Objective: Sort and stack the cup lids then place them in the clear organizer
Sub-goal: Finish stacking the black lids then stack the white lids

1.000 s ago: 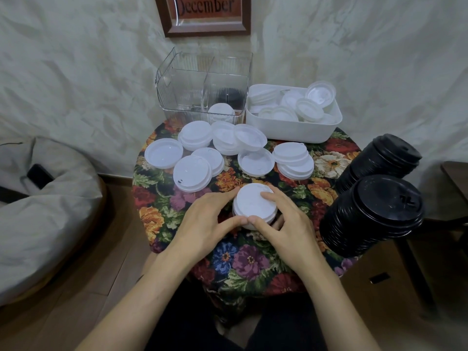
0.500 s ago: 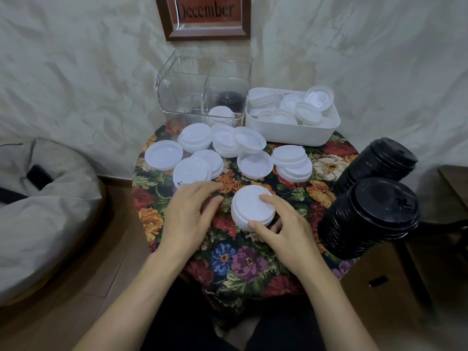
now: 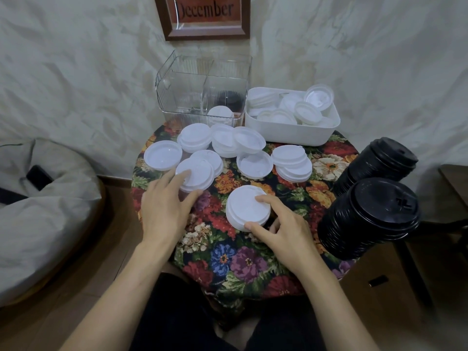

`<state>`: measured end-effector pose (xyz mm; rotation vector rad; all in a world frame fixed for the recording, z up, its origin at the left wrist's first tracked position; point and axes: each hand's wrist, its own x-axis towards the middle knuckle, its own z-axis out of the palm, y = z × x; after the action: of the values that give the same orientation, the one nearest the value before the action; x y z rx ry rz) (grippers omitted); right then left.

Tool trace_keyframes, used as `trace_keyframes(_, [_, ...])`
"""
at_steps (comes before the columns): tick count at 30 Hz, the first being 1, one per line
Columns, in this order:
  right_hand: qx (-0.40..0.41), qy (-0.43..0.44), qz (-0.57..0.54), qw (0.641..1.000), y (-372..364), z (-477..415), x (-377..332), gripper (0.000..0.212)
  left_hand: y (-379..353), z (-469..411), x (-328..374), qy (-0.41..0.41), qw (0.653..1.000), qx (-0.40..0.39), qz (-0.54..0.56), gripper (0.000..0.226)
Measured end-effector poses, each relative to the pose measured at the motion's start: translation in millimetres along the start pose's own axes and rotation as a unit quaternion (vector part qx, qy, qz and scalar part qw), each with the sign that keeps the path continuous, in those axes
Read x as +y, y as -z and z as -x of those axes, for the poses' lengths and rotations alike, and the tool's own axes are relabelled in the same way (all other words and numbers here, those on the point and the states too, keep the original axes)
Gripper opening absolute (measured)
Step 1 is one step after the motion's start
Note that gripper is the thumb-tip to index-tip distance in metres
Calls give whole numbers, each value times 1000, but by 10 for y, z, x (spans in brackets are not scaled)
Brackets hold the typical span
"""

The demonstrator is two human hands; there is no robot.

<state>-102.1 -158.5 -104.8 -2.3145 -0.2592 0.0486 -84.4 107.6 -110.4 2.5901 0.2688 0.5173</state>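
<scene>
The fingers (image 3: 264,199) of your right hand (image 3: 286,231) curled round the white lid stack (image 3: 244,209) at the near middle of the table (image 3: 228,259). Your left hand (image 3: 164,206), fingers (image 3: 174,179) spread, touched a loose lid (image 3: 198,169) farther left. The stack looked light, thin and slippery; its sides seemed the place to grip.

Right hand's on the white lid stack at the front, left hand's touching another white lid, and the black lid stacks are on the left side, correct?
Not quite. The black lid stacks are on the right side, as the head view shows. The right hand does hold the white lid stack, and the left hand touches another white lid.
</scene>
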Motion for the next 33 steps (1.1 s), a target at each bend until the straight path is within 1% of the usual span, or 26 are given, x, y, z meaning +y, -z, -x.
trace_keyframes(3, [1, 21, -2, 1000, -30, 5, 22, 55, 62, 117, 134, -16, 997, 3, 76, 51])
trace_keyframes(5, [-1, 30, -1, 1000, -42, 14, 20, 54, 77, 230, 223, -56, 990, -19, 125, 50])
trace_keyframes(8, [6, 22, -19, 1000, -17, 36, 16, 54, 70, 323, 287, -115, 973, -82, 182, 54])
trace_keyframes(11, [-1, -6, -53, 999, 14, 36, 16, 69, 88, 298, 327, -137, 961, -150, 190, 55])
trace_keyframes(14, [-4, -2, -72, 997, 7, 38, -3, 81, 108, 235, 377, -148, 946, -219, 190, 46])
trace_keyframes(17, [-3, 3, -67, 998, 19, 41, -14, 81, 110, 187, 407, -142, 929, -263, 221, 42])
trace_keyframes(20, [-5, 11, -68, 998, 43, 55, -34, 74, 89, 177, 444, -132, 925, -264, 238, 41])
trace_keyframes(21, [-4, 8, -75, 997, 49, 59, -44, 71, 79, 177, 449, -126, 926, -262, 241, 44])
trace_keyframes(25, [9, 7, -90, 996, 68, 57, -73, 59, 61, 182, 437, -97, 917, -281, 266, 70])
trace_keyframes(28, [13, -1, -80, 997, 56, 28, -72, 54, 48, 175, 395, -91, 917, -286, 262, 69])
trace_keyframes(31, [13, -6, -67, 998, 37, 8, -54, 59, 57, 179, 386, -99, 919, -287, 254, 68])
trace_keyframes(33, [6, 4, -74, 997, 32, 6, -38, 66, 60, 176, 391, -114, 923, -282, 234, 70])
